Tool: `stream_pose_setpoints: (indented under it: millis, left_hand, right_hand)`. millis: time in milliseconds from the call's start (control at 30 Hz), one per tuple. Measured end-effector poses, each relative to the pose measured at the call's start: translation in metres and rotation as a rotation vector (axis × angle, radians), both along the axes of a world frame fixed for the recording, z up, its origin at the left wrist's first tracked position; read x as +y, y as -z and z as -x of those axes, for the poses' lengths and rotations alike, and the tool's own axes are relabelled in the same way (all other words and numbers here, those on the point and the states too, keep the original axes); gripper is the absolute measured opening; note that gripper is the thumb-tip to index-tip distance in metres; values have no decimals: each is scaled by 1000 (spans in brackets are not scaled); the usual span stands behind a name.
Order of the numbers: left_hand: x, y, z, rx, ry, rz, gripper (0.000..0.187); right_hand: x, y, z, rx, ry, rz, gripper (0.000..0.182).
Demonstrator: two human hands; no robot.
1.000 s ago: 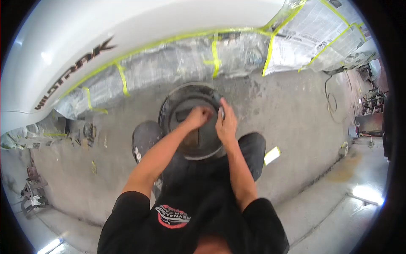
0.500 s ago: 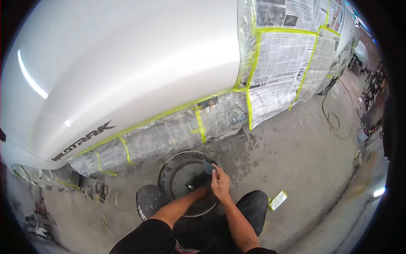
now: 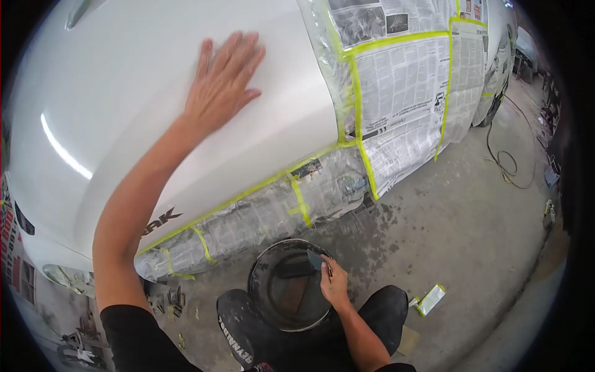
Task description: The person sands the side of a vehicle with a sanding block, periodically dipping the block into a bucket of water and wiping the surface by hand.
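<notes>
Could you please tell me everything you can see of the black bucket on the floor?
The bucket is round, wide-mouthed and black, apparently plastic, with pale residue around its rim. It stands upright on the concrete floor, between the person's knees. Inside show a brown rectangular piece and a dark one, seemingly in water. The right hand holds a thin dark sheet over its edge; whether either touches it is unclear.

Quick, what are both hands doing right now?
Left hand: open, fingers spread on the white panel; whatever is under the palm is hidden.
Right hand: closed, holding a thin dark sheet.
</notes>
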State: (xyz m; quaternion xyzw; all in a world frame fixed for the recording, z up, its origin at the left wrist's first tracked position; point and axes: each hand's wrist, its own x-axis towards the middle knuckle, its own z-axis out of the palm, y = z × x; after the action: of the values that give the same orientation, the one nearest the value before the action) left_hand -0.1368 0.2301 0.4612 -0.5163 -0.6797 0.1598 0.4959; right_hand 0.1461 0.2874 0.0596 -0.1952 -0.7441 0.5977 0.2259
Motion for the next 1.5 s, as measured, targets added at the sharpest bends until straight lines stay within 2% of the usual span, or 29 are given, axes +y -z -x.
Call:
stream_pose_setpoints:
  millis: [100,200,367,533,633,733,800,900,1000,1100,1200,1300,1333,1400,1467,1500]
  left_hand:
    - [50,-9,7,43,-35,54,85]
    - [91,1,8,90,-60,113,88]
    - [59,0,8,65,-44,219,87]
    - [-30,6,4,0,-137,316,89]
    - [-101,10,1,-35,-220,331,91]
    - [-173,17,1,-72,-280,319,93]
    - [-222,25,3,-98,-293,286,95]
    - [-296,41,7,-57,-393,260,85]
    - [-373,63,8,-58,-432,152,83]
    - [-443,86,-3,-145,-562,46,81]
    - [-476,107,-22,-109,-586,-329,83]
    - [-483,110,-4,-55,-670,-926,80]
    - [-479,102,9,-63,-610,-1177,80]
    - [-465,86,34,-112,-483,-1666,81]
    - [-453,79,40,-84,-490,-1800,83]
    - [-446,75,44,-68,-487,-1872,85]
  right_hand:
    - [0,3,1,-6,-6,-19,28]
    - [-3,11,2,1,2,-50,27]
    - [-1,-10,1,-82,-49,34,27]
    - [-4,-4,2,-108,-54,-77,28]
    - [-10,-10,3,-90,-62,-17,28]
    - [-13,-6,4,-77,-53,-125,28]
    - [-13,5,7,-66,-67,-149,27]
    - [-18,3,7,-76,-85,-202,27]
    - [-22,-5,8,-76,-110,-328,26]
    - [-24,-2,7,-139,-138,-411,28]
    - [-27,14,19,-150,-164,-512,34]
    - [-48,45,44,-108,-209,-567,42]
    - [-58,56,52,-99,-224,-576,45]
    - [-84,68,63,-351,-336,-539,56]
    - [-102,142,69,-235,-426,-717,64]
    - [-108,156,65,-290,-516,-893,65]
